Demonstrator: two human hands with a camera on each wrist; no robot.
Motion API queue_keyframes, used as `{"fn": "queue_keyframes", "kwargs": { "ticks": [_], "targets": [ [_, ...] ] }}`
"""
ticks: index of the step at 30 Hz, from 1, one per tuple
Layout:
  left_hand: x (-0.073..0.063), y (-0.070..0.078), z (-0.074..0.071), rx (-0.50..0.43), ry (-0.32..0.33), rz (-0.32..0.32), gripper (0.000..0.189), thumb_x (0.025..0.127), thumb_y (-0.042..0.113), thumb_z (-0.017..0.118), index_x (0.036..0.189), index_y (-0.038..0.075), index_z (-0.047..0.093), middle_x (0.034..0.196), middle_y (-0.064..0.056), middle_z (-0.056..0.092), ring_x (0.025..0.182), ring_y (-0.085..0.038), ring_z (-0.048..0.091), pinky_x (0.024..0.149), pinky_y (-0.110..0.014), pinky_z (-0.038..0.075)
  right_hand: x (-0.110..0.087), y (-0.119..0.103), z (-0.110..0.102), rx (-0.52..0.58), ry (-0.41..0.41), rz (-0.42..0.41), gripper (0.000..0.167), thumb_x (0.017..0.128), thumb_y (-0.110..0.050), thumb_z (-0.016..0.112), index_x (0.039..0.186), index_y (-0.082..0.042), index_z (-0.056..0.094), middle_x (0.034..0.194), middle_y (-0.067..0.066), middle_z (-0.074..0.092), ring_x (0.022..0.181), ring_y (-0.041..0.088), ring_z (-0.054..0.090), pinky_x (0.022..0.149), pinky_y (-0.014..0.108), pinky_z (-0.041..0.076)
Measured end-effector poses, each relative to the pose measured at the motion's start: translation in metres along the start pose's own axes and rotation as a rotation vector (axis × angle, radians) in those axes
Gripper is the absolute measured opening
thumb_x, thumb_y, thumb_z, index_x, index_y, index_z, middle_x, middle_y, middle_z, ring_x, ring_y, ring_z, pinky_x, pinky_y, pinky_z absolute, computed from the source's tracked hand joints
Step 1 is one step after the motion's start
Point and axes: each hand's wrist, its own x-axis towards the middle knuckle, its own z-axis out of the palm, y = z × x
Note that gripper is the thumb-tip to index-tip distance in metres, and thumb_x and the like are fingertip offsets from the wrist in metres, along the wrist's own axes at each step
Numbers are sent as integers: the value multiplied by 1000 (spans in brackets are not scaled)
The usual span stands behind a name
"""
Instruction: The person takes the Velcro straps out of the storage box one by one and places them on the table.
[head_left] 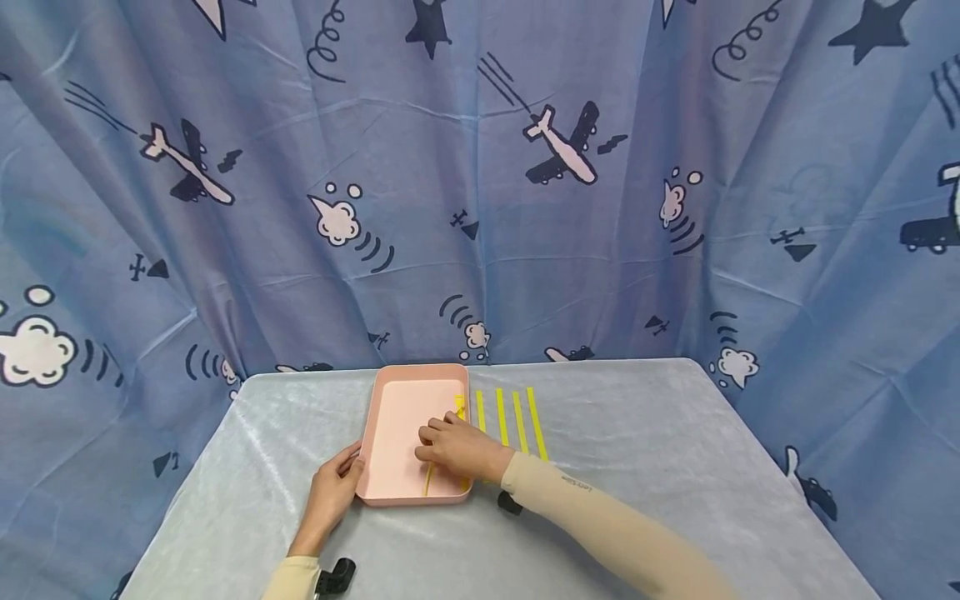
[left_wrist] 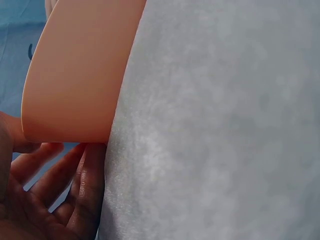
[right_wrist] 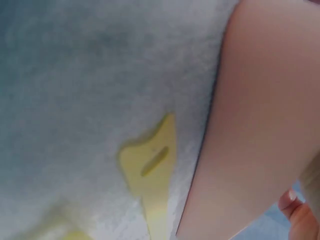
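A shallow pink tray (head_left: 393, 417) lies on the cloth-covered table. My left hand (head_left: 330, 493) grips its near left corner, thumb by the rim; in the left wrist view, the fingers (left_wrist: 90, 185) reach to the tray's underside. Over the tray's right half is my right hand (head_left: 457, 448), fingers bent downward. A thin yellow strip (head_left: 428, 481) shows below that hand, inside the tray; I cannot tell whether the fingers pinch it. More yellow (head_left: 460, 403) shows along the tray's right wall, partly covered by the hand.
Several long yellow strips (head_left: 519, 421) lie side by side right of the tray. In the right wrist view, a flat yellow piece with a wide, slotted end (right_wrist: 150, 162) lies beside the tray wall. A patterned blue curtain (head_left: 480, 183) hangs behind the table.
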Motion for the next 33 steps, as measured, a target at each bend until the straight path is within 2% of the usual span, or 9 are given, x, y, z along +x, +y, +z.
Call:
{"fn": "queue_keyframes", "kwargs": {
  "ticks": [4,10,20,26,33],
  "targets": [
    [1,-1,0,-1,-1,9,41,101,19,54,140,5,55,127,-22,65,114,-32,65,92,-42,54,-1,1,-2,12,47,23,6,99,-28,57,100,-32,62,102,-11,58,94,9,51,78,26,35],
    [1,-1,0,2,0,8,41,102,19,53,140,5,55,127,-23,65,114,-33,65,93,-44,53,-2,3,-12,69,130,65,16,98,-20,59,106,-32,65,105,-11,59,98,9,53,82,25,38],
    [0,-1,0,2,6,2,41,102,19,53,140,4,55,127,-23,65,116,-33,64,95,-45,53,-5,8,-24,75,284,110,15,93,-16,65,102,-28,64,105,-8,61,97,11,57,79,26,40],
    [-1,0,0,4,5,0,41,102,20,53,140,5,54,128,-23,64,117,-34,64,95,-45,53,-7,10,-28,138,369,140,15,93,-13,66,99,-26,66,102,-8,62,95,10,58,78,25,40],
    [0,-1,1,5,12,10,41,102,20,53,140,5,55,127,-22,66,116,-32,64,94,-44,53,-11,9,-36,214,459,161,9,96,-15,61,99,-23,64,100,-7,62,96,9,58,80,24,43]
  ]
}}
